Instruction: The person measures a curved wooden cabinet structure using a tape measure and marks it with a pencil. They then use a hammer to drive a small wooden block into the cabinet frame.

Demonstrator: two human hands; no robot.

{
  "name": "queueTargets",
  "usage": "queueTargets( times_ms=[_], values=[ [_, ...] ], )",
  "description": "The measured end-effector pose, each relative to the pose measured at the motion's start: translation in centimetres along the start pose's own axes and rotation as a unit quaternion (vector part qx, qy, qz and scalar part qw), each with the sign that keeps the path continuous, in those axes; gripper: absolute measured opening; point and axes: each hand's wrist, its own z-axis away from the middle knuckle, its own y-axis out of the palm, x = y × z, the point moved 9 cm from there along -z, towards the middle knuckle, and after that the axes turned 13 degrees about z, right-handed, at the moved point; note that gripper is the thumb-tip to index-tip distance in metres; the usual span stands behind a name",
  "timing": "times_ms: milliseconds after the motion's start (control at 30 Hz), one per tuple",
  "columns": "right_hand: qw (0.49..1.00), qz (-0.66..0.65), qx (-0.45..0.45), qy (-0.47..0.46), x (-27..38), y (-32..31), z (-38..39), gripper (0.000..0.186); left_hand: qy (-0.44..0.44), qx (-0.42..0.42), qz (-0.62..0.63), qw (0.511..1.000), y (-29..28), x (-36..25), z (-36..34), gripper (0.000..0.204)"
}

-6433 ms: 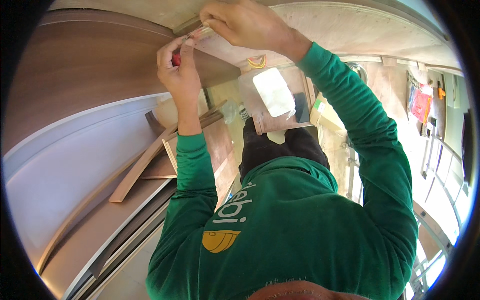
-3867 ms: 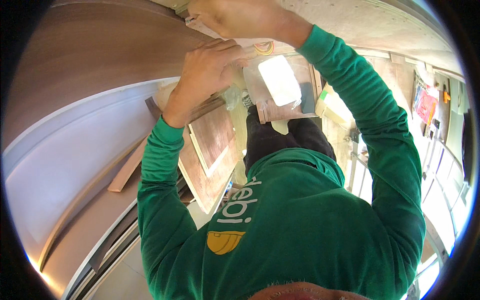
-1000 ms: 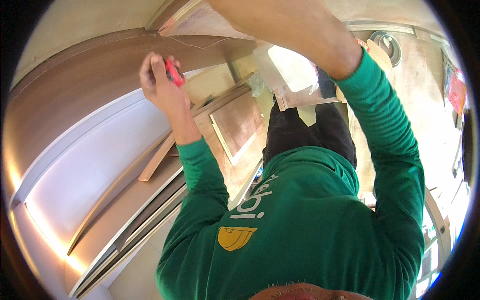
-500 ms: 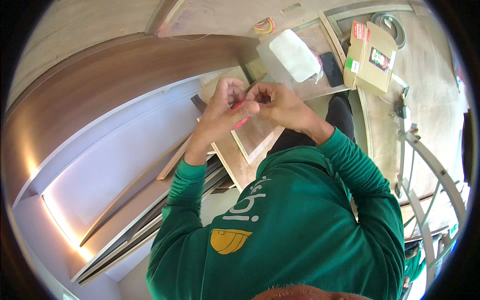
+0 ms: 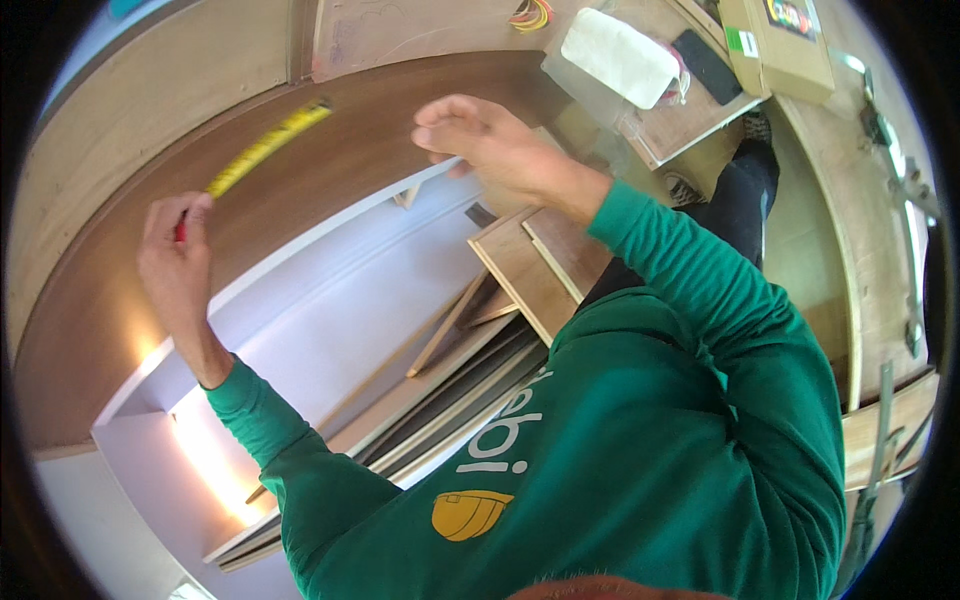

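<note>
My left hand [image 5: 175,245] is closed round a tape measure [image 5: 266,150], out to the left over the brown wood panel [image 5: 400,95]. A short length of yellow blade sticks out of it toward the upper right; a bit of the red case shows between the fingers, and the rest is hidden in the hand. My right hand [image 5: 490,145] hangs in the air right of the blade's free end, apart from it. Its fingers are loosely bent and spread from the palm, with nothing visible in them.
Below the panel runs a lit white recess [image 5: 300,290] with long boards [image 5: 440,400] leaning in it. A plywood box [image 5: 530,275] stands at my legs. Farther off are a white container [image 5: 620,58], a dark phone-like slab [image 5: 706,66] and a cardboard box [image 5: 775,60].
My hands, together around the red thing before, have parted. The left swung far left with the tape measure, its yellow blade now out; the right rose slightly and let go. My view shifted too.
</note>
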Motion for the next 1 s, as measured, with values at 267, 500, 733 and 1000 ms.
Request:
queueTargets(
  times_ms=[267,500,733,1000],
  values=[
    [0.981,0.029,-0.130,0.143,-16.8,-13.2,11.2,0.035,0.001,-0.056,-0.304,0.951,-0.3,1.5,-6.3,0.026],
    [0.952,0.051,-0.218,0.208,-23.0,-22.2,17.1,0.036,0.025,-0.043,-0.317,0.947,0.6,0.2,-8.1,0.029],
    [0.952,0.065,-0.218,0.207,-21.7,-20.7,17.5,0.035,0.088,-0.029,-0.292,0.952,1.9,-1.8,-7.8,0.031],
    [0.945,0.131,-0.208,0.216,-23.1,-21.3,17.5,0.036,0.114,-0.018,-0.277,0.954,2.8,1.1,-9.9,0.034]
  ],
)
